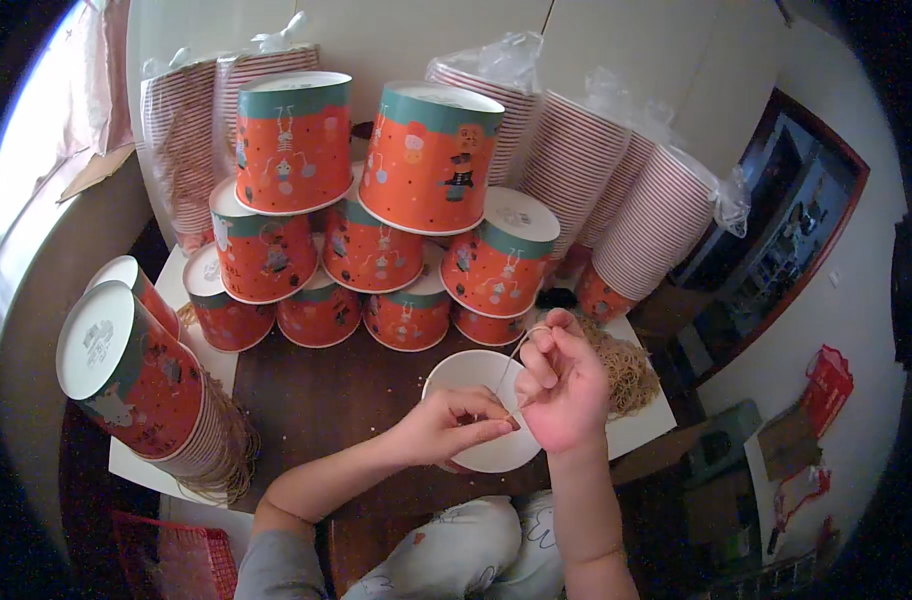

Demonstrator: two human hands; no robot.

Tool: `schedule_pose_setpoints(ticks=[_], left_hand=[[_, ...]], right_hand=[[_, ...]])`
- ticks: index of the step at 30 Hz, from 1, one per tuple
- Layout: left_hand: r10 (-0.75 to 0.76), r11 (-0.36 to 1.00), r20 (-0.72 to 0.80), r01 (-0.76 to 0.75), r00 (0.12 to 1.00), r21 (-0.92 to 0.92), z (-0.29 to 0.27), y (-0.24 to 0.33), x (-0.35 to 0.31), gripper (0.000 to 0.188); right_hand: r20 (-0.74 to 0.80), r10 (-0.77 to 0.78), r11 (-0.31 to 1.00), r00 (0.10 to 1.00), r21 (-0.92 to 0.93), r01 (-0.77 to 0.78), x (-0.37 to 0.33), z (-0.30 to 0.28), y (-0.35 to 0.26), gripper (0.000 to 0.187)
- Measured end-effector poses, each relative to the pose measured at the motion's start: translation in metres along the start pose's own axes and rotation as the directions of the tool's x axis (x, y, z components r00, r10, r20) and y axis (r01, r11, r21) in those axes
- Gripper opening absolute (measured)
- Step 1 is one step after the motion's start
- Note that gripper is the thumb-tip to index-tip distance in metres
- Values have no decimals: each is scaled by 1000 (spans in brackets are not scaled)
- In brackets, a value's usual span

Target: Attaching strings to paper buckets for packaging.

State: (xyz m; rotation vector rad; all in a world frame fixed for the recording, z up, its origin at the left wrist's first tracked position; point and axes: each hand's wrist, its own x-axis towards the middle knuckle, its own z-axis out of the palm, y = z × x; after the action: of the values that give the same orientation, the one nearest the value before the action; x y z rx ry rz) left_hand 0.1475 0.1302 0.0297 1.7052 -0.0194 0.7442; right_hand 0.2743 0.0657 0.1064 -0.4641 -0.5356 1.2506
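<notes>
From my head the wide view looks down, left hand (458, 425) and right hand (568, 388) near, below mid-frame.

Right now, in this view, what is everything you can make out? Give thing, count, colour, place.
Upturned paper tubs: nine, orange and green, pyramid on the table
Wrapped tub stacks: about six, striped pale and red, behind the pyramid
Unwrapped tub stacks: two, orange and green, left
Open tub: one, white inside, below the hands
Strand: one, tan, between the hands
Tangled fibre pile: one, tan, right
Basket: one, red, lower left
Curtain: one, pale, upper left
Red item: one, kind unclear, far right
Trousers: one pair, white patterned, bottom centre
Left hand: one, bare, at the strand
Right hand: one, bare, raised at the strand
</notes>
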Motion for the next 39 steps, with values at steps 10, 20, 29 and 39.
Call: schedule_pose_setpoints(ticks=[10, 20, 29, 39], left_hand=[[4, 829, -96, 51, 995, 557, -32, 1, 5, 11], [-28, 578, -82, 83, 996, 812, -30, 5, 1, 13], [-19, 486, -109, 105, 994, 868, -25, 5, -1, 15], [44, 407, 422, -402, 905, 820, 29, -9, -17, 18]], right_hand=[[355, -252, -571, 900, -806, 158, 12, -62, -6, 14], [206, 325, 415, 923, -908, 57, 13, -58, 21, 25], [45, 318, 131, 947, -991, 3, 15, -65, 16, 9], [59, 138, 9, 989, -998, 58, 16, -70, 0, 10]])
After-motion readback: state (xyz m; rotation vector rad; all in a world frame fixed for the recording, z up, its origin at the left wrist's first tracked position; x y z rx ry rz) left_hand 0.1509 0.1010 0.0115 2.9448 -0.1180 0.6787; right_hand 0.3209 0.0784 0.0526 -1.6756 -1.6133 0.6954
